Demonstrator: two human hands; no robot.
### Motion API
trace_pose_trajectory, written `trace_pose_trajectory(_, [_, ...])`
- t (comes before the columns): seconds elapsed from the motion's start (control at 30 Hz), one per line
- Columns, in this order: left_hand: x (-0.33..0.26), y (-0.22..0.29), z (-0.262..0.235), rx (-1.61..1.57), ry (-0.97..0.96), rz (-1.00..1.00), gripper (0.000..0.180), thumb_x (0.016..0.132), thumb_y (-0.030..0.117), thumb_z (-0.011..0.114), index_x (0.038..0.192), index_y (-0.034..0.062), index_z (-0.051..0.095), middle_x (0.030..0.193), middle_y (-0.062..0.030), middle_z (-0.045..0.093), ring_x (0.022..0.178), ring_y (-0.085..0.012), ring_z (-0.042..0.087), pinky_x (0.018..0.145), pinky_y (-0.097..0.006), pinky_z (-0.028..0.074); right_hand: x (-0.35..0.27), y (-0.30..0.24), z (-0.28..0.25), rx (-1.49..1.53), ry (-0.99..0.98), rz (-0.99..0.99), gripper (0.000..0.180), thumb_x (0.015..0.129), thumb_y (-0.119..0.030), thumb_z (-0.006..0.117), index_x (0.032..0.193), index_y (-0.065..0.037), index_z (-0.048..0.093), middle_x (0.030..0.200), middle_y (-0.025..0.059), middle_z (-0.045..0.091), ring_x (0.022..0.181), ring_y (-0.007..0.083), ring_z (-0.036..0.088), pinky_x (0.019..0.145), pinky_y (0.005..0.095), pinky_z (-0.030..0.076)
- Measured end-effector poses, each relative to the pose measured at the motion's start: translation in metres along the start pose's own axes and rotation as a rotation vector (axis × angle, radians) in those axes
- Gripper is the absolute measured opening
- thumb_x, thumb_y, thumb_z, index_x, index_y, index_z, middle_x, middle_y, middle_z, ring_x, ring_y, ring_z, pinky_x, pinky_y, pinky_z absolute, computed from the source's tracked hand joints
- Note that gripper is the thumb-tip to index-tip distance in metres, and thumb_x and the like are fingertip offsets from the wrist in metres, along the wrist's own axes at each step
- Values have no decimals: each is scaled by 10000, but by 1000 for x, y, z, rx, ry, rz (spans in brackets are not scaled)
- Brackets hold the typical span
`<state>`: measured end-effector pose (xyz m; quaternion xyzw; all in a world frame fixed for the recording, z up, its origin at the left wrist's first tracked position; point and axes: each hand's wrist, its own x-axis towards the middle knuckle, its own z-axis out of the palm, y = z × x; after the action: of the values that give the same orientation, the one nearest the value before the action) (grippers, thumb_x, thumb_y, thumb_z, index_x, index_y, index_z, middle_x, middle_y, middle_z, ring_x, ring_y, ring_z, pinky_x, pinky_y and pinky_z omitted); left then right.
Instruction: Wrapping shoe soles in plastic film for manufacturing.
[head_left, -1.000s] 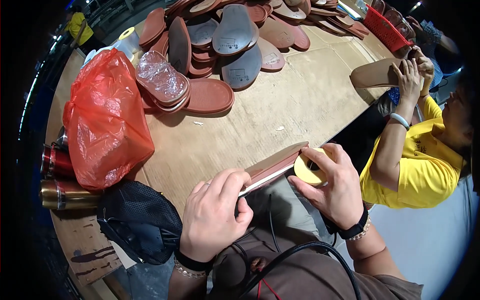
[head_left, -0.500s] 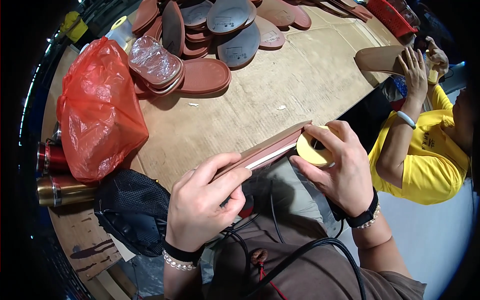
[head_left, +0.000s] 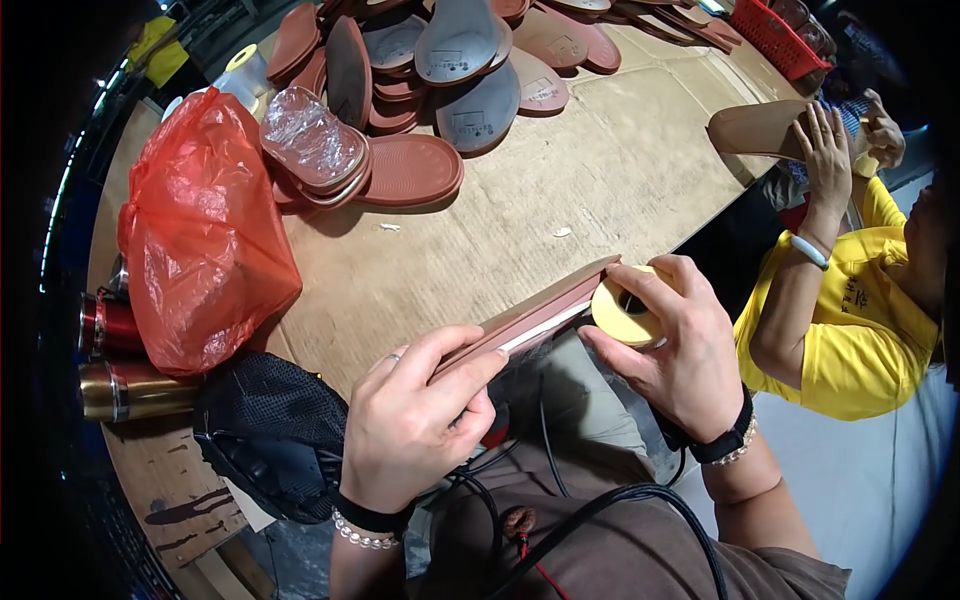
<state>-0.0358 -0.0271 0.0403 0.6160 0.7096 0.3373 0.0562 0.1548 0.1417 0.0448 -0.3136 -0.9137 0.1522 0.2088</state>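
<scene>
My left hand (head_left: 415,420) grips the near end of a reddish-brown shoe sole (head_left: 545,307), which is held edge-up over the table's front edge. Its thumb and index finger pinch the sole's side, where a white strip (head_left: 545,328) runs along the edge. At the sole's far end, my right hand (head_left: 690,350) is closed around a pale yellow roll of tape (head_left: 618,322). That roll touches the sole's edge beside the white strip. Part of the roll lies hidden behind the fingers.
Soles (head_left: 470,110) pile up at the back of the table (head_left: 400,270). A red plastic bag (head_left: 210,240), two flasks (head_left: 150,390) and a black mesh bag (head_left: 270,420) line the left side. To the right, a co-worker in yellow (head_left: 850,310) holds another sole (head_left: 760,128). Black cables (head_left: 600,500) cross my lap.
Both hands keep their grips, with the left slightly further right. The table and its contents sit a little lower in the picture.
</scene>
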Motion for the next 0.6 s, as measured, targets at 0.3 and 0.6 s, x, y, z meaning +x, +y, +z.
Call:
trace_pose_trajectory(0.3, [3, 2, 2, 31, -23, 27, 385, 723, -26, 731, 1088, 84, 782, 1069, -112, 703, 866, -283, 720, 749, -362, 599, 0, 1, -3, -14, -25, -2, 503, 790, -370, 869, 1179, -87, 720, 1033, 164, 629, 951, 335, 636, 826, 422, 552])
trace_pose_trajectory(0.6, [3, 3, 0, 129, -78, 42, 443, 722, 10, 721, 1150, 118, 767, 1091, -112, 664, 898, -298, 687, 785, -391, 579, 2, 1, -1, -27, -11, -27, 503, 793, -384, 863, 1174, -91, 716, 1017, 162, 626, 939, 330, 630, 822, 412, 552])
